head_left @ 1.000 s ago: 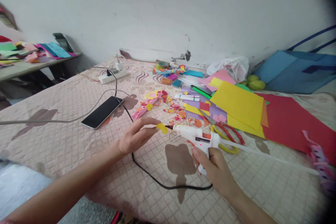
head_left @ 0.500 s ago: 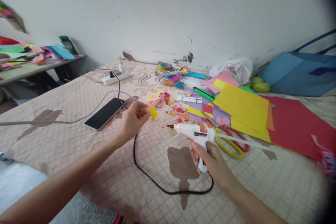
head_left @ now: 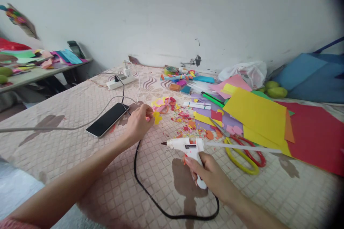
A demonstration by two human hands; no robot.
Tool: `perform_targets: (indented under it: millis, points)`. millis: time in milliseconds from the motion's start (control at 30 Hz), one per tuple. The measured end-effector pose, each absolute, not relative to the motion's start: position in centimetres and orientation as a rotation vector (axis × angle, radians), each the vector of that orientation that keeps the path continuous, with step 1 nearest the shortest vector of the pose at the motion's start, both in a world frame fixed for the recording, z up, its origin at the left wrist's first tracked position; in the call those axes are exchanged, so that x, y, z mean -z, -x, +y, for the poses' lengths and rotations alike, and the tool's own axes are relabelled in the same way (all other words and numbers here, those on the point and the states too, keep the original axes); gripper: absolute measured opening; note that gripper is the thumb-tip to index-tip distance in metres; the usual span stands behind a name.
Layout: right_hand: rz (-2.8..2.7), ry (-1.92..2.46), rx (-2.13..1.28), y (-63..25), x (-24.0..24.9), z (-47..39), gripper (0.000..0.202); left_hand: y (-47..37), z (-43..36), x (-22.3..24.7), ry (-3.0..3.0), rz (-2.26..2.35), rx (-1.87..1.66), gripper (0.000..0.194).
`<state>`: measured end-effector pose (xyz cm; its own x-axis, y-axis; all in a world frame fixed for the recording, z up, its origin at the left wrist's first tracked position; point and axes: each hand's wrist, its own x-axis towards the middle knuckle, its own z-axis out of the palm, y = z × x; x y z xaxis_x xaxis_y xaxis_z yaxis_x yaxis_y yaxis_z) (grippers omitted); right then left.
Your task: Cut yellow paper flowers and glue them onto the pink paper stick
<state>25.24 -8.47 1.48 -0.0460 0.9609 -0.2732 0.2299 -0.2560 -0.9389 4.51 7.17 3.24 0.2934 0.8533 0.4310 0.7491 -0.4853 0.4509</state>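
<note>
My left hand (head_left: 141, 121) pinches a small yellow paper flower (head_left: 157, 118) between thumb and fingers, above the cloth. Wrapped round the handle of a white glue gun (head_left: 185, 145) is my right hand (head_left: 206, 168). The gun's dark nozzle points left, toward the flower but apart from it. A long glue stick (head_left: 242, 146) juts from its back end, and a black cord (head_left: 161, 207) loops from the handle across the table. Paper cutouts (head_left: 162, 103) in yellow, pink and red lie just beyond the flower.
A phone (head_left: 107, 120) lies left of my left hand, with a power strip (head_left: 120, 81) behind it. Scissors (head_left: 242, 154) with red and yellow handles rest right of the gun. Beyond are yellow sheets (head_left: 255, 111), a red sheet (head_left: 314, 136), paper scraps and a blue bag (head_left: 311, 77).
My right hand has brought the glue gun left and slightly down, so its nozzle is nearer the flower. My left hand keeps the flower, turned a little. The view has shifted slightly.
</note>
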Motion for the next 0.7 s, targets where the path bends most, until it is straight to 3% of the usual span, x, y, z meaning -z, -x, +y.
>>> perform_targets:
  millis: [700]
  points:
    - [-1.307, 1.544, -1.389, -25.8, -0.9, -8.8, 0.042, -5.2, 9.5, -2.4, -2.550, 1.658, -0.865, 0.023]
